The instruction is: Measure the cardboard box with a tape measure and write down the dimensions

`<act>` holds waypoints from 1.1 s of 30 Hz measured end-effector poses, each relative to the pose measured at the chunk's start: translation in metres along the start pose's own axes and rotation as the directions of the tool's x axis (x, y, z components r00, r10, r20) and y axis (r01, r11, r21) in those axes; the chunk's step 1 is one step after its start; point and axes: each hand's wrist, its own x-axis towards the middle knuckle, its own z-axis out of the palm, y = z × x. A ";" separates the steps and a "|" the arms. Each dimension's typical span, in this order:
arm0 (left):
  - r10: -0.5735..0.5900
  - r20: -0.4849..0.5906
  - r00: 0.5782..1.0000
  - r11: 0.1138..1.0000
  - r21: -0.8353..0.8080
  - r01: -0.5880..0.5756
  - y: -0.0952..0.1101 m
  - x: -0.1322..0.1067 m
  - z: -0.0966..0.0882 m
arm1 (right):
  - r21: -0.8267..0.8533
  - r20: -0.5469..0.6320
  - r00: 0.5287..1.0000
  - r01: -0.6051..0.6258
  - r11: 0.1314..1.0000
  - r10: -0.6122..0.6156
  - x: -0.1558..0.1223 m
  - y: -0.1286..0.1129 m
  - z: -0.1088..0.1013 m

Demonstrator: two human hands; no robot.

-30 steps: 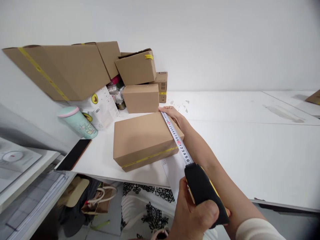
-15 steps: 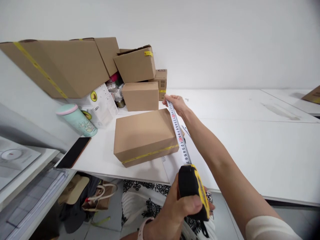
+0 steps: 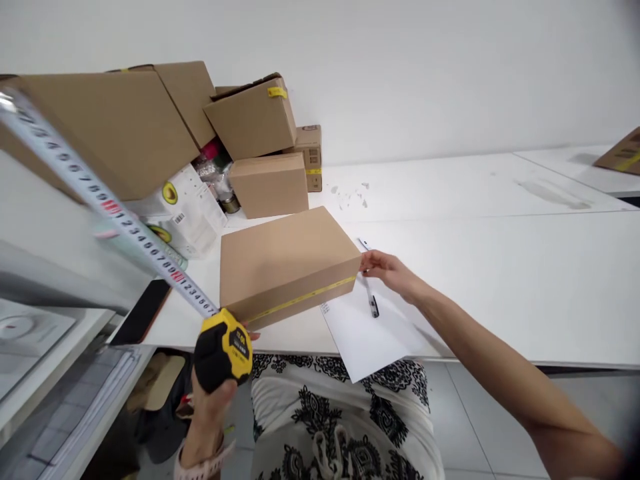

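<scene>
My left hand [image 3: 213, 400] is closed around a black and yellow tape measure [image 3: 223, 350], below the left front corner of a closed cardboard box [image 3: 290, 257]. The tape's numbered white blade [image 3: 125, 220] sticks out stiffly to the upper left, its free end in the air. Fingertips of this hand show by the box's lower edge. At the box's right end, my right hand [image 3: 387, 270] has its fingers curled against the corner. A pen [image 3: 371, 297] lies partly under that hand, on a white sheet of paper [image 3: 370, 340].
Several cardboard boxes [image 3: 270, 187] are stacked at the back left. Beside them are a white carton with avocado pictures [image 3: 193, 213] and a mint tumbler, partly behind the blade. A dark phone [image 3: 143, 313] lies at the table's left edge. Another box [image 3: 623, 153] stands far right.
The tape blade has swung from the box's right end to the upper left, with my left hand moving left. My right hand has let go of the blade's end and come down to the box.
</scene>
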 end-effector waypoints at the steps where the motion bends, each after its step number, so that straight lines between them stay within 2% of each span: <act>1: 0.072 -0.048 0.996 0.997 -0.014 -0.072 -0.001 0.004 0.002 | -0.007 0.031 1.000 0.003 1.000 -0.003 -0.004 0.001 0.006; 3: 0.174 -0.132 0.976 0.982 -0.048 -0.181 0.004 0.011 0.009 | -0.047 0.062 0.998 0.029 0.998 -0.026 -0.009 -0.009 0.014; 5: 0.234 -0.159 0.959 0.966 -0.073 -0.248 0.021 0.017 0.017 | -0.091 0.052 0.996 0.074 0.993 -0.069 -0.014 -0.028 0.015; 8: 0.342 -0.116 0.933 0.929 -0.111 -0.354 0.056 0.027 0.032 | -0.107 -0.011 0.988 0.151 0.983 -0.153 -0.020 -0.056 0.012; 11: 0.409 -0.062 0.910 0.903 -0.114 -0.414 0.086 0.040 0.048 | -0.141 -0.117 0.973 0.183 0.973 -0.200 -0.017 -0.069 0.012; 15: 0.416 -0.010 0.909 0.905 -0.091 -0.415 0.103 0.056 0.070 | -0.096 -0.185 0.969 0.148 0.984 -0.163 0.004 -0.067 0.017; 19: 0.500 0.001 0.866 0.861 -0.108 -0.497 0.107 0.045 0.094 | -0.105 -0.263 0.946 0.169 0.980 -0.191 0.042 -0.069 0.021; 21: 0.434 0.042 0.900 0.893 -0.149 -0.424 0.105 0.030 0.105 | -0.114 -0.282 0.937 0.181 0.977 -0.206 0.061 -0.073 0.022; 23: 0.227 0.156 0.961 0.965 -0.172 -0.200 0.101 0.014 0.112 | -0.083 -0.287 0.939 0.172 0.982 -0.189 0.078 -0.077 0.024; 24: 0.084 0.229 0.970 0.986 -0.158 -0.048 0.098 0.007 0.115 | -0.065 -0.290 0.940 0.166 0.984 -0.178 0.084 -0.078 0.025; 26: -0.178 0.339 0.924 0.969 -0.101 0.224 0.091 -0.001 0.118 | -0.058 -0.297 0.938 0.172 0.983 -0.181 0.094 -0.080 0.025; 28: -0.356 0.366 0.860 0.915 -0.051 0.400 0.084 -0.003 0.122 | -0.102 -0.295 0.925 0.217 0.971 -0.238 0.101 -0.082 0.024; 30: -0.439 0.336 0.834 0.875 -0.052 0.482 0.080 -0.002 0.127 | -0.181 -0.263 0.910 0.280 0.943 -0.320 0.106 -0.086 0.021; 33: -0.471 0.299 0.830 0.855 -0.076 0.513 0.079 0.001 0.138 | -0.306 -0.179 0.898 0.337 0.890 -0.401 0.114 -0.098 0.019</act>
